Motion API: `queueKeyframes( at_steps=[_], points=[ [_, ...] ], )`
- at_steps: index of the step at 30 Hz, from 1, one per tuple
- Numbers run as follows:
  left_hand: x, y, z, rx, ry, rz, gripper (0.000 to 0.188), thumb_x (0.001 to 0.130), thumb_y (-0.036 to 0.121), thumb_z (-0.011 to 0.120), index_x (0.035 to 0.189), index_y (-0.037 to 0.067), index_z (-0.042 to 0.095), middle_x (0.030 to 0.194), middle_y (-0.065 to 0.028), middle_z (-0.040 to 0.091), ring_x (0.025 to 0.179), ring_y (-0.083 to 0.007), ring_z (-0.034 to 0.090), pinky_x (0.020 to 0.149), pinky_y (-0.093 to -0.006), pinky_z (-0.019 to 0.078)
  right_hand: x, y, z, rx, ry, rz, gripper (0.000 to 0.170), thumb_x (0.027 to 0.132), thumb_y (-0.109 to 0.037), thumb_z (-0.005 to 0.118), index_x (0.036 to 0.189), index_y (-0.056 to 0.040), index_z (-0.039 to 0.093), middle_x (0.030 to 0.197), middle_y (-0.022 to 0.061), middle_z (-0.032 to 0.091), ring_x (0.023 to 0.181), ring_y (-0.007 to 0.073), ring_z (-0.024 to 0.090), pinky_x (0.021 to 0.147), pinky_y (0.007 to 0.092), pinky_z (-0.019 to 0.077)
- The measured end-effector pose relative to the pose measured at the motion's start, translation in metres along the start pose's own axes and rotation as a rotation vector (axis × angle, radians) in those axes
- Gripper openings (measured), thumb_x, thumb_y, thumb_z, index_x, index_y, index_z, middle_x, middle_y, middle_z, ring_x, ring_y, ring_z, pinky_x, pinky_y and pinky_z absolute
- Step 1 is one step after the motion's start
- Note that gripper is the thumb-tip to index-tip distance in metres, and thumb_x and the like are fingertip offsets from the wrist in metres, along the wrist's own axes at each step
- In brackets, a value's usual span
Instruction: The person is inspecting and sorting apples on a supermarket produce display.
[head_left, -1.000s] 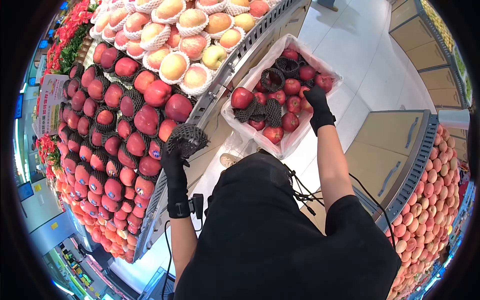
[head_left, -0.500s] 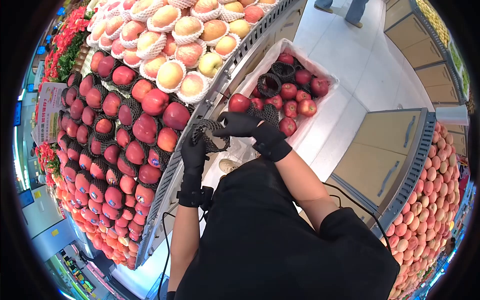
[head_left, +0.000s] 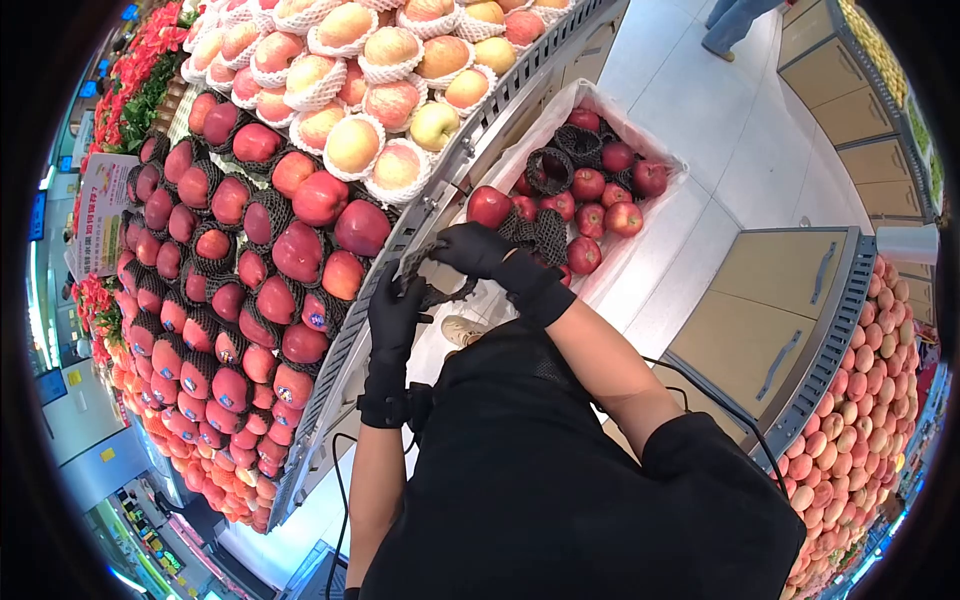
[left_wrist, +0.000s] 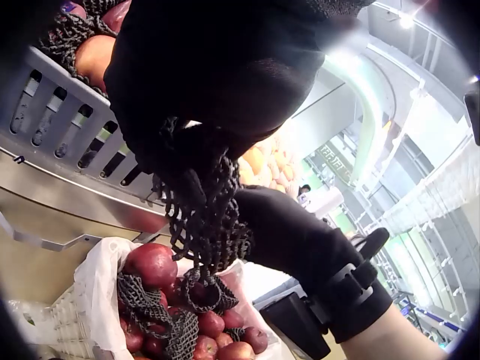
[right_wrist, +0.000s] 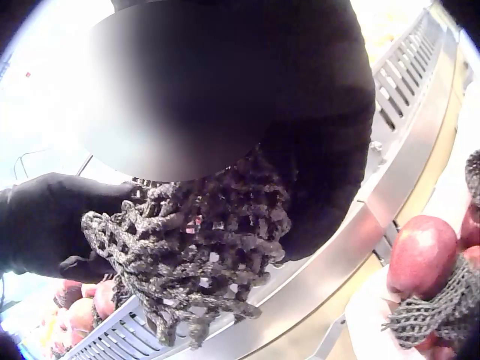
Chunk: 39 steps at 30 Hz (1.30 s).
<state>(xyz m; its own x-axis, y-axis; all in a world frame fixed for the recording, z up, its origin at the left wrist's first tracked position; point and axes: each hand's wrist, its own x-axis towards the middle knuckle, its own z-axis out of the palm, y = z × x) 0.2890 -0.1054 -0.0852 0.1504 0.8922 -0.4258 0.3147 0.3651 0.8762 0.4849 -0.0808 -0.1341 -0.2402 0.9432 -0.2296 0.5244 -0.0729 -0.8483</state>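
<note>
Both black-gloved hands meet at a black foam fruit net (head_left: 452, 293) in front of the display's edge. My left hand (head_left: 396, 312) grips it from the left side. From the right, my right hand (head_left: 474, 250) pinches its upper rim. In the right wrist view the net (right_wrist: 195, 247) hangs in loose mesh folds with no fruit visible inside. Just beyond the hands, a crate (head_left: 655, 222) lined with white plastic holds several red apples (head_left: 623, 218) and dark nets (head_left: 549, 171). One large apple (head_left: 489, 207) sits at its near left corner, close to my right hand.
To the left rises a sloped display of red apples (head_left: 298, 250), many in black nets, behind a slotted grey edge (head_left: 330, 375). Pale apples in white nets (head_left: 352, 143) lie above. At right, a cabinet (head_left: 765, 300) stands below piled peaches (head_left: 850, 430). A person's legs (head_left: 735, 25) show far back.
My right hand has left the apples in the crate and come to the net in my left hand. The net, rounded and open half a second ago, now looks flatter between both hands.
</note>
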Motion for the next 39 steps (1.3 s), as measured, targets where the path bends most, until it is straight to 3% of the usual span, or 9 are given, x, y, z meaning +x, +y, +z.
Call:
queueKeyframes(
  at_steps=[4, 6, 12, 14, 17, 21, 25, 31, 39],
  points=[
    [-0.004, 0.01, -0.008, -0.058, 0.01, -0.05, 0.055, 0.091, 0.02, 0.063, 0.136, 0.0, 0.041, 0.098, -0.0122, 0.061, 0.068, -0.0147, 0.062, 0.051, -0.0286, 0.055, 0.011, 0.086, -0.004, -0.261, 0.257, -0.25, 0.033, 0.092, -0.031, 0.052, 0.098, -0.0017, 0.067, 0.092, 0.0162, 0.068, 0.08, 0.0291, 0.066, 0.075, 0.0379, 0.0514],
    [-0.004, 0.013, -0.014, -0.092, 0.038, -0.05, 0.054, 0.091, 0.022, 0.062, 0.135, -0.001, 0.041, 0.094, -0.0114, 0.06, 0.068, -0.0146, 0.061, 0.051, -0.0287, 0.0551, -0.014, 0.092, -0.032, 0.249, 0.436, -0.027, 0.032, 0.093, -0.029, 0.05, 0.094, -0.0018, 0.067, 0.088, 0.015, 0.069, 0.077, 0.0238, 0.065, 0.071, 0.0347, 0.0511],
    [-0.01, 0.013, -0.036, -0.114, 0.112, -0.018, 0.046, 0.093, 0.02, 0.059, 0.131, -0.001, 0.045, 0.091, -0.0106, 0.059, 0.07, -0.015, 0.062, 0.054, -0.0299, 0.0559, -0.058, 0.218, -0.076, -0.436, 0.603, 0.423, 0.042, 0.099, -0.035, 0.038, 0.092, -0.0057, 0.067, 0.087, 0.0194, 0.067, 0.077, 0.0295, 0.065, 0.069, 0.0423, 0.0502],
    [-0.014, 0.013, -0.043, -0.11, 0.138, -0.027, 0.044, 0.093, 0.019, 0.058, 0.131, -0.001, 0.047, 0.095, -0.0112, 0.06, 0.071, -0.0153, 0.062, 0.055, -0.0301, 0.0561, -0.076, 0.254, -0.083, -0.403, 0.833, 0.467, 0.04, 0.098, -0.031, 0.037, 0.091, -0.0054, 0.066, 0.086, 0.0212, 0.067, 0.081, 0.0351, 0.064, 0.07, 0.0464, 0.0498],
    [-0.021, 0.012, -0.05, -0.125, 0.168, -0.038, 0.042, 0.092, 0.018, 0.057, 0.129, 0.0, 0.048, 0.1, -0.0115, 0.06, 0.073, -0.0155, 0.062, 0.057, -0.0301, 0.0562, -0.096, 0.296, -0.104, -0.31, 0.752, 0.626, 0.04, 0.093, -0.038, 0.044, 0.098, -0.0048, 0.067, 0.092, 0.0216, 0.067, 0.087, 0.0372, 0.065, 0.075, 0.0475, 0.0498],
    [-0.03, 0.011, -0.059, -0.159, 0.183, -0.052, 0.041, 0.092, 0.02, 0.057, 0.127, 0.0, 0.05, 0.106, -0.0107, 0.061, 0.075, -0.0156, 0.061, 0.06, -0.0299, 0.0558, -0.102, 0.226, -0.136, -0.074, 0.899, 0.973, 0.041, 0.078, -0.038, 0.058, 0.103, -0.0063, 0.066, 0.103, 0.0233, 0.066, 0.1, 0.04, 0.062, 0.085, 0.0479, 0.0493],
    [-0.039, 0.015, -0.066, -0.177, 0.259, -0.061, 0.04, 0.092, 0.022, 0.057, 0.125, 0.0, 0.051, 0.106, -0.0096, 0.061, 0.076, -0.015, 0.06, 0.061, -0.0297, 0.055, -0.092, 0.253, -0.148, -0.031, 0.784, 0.96, 0.055, 0.072, -0.042, 0.066, 0.113, -0.0044, 0.062, 0.109, 0.0221, 0.065, 0.104, 0.0376, 0.062, 0.087, 0.0456, 0.0494],
    [-0.055, 0.016, -0.073, -0.196, 0.323, -0.037, 0.038, 0.092, 0.022, 0.057, 0.123, 0.0, 0.052, 0.105, -0.0095, 0.061, 0.076, -0.0144, 0.06, 0.063, -0.0295, 0.0547, -0.072, 0.233, -0.139, -0.015, 1.074, 0.914, 0.069, 0.075, -0.04, 0.066, 0.128, 0.0005, 0.045, 0.123, 0.0263, 0.053, 0.114, 0.0389, 0.055, 0.094, 0.0443, 0.0461],
    [-0.059, 0.001, -0.081, -0.237, 0.379, 0.018, 0.034, 0.093, 0.021, 0.056, 0.12, 0.0, 0.055, 0.1, -0.0089, 0.061, 0.076, -0.0135, 0.059, 0.063, -0.0293, 0.0548, -0.064, 0.242, -0.128, 0.013, 1.172, 0.701, 0.037, 0.086, -0.028, 0.057, 0.109, 0.001, 0.054, 0.099, 0.0234, 0.062, 0.098, 0.0371, 0.062, 0.084, 0.0465, 0.0482]
  ],
)
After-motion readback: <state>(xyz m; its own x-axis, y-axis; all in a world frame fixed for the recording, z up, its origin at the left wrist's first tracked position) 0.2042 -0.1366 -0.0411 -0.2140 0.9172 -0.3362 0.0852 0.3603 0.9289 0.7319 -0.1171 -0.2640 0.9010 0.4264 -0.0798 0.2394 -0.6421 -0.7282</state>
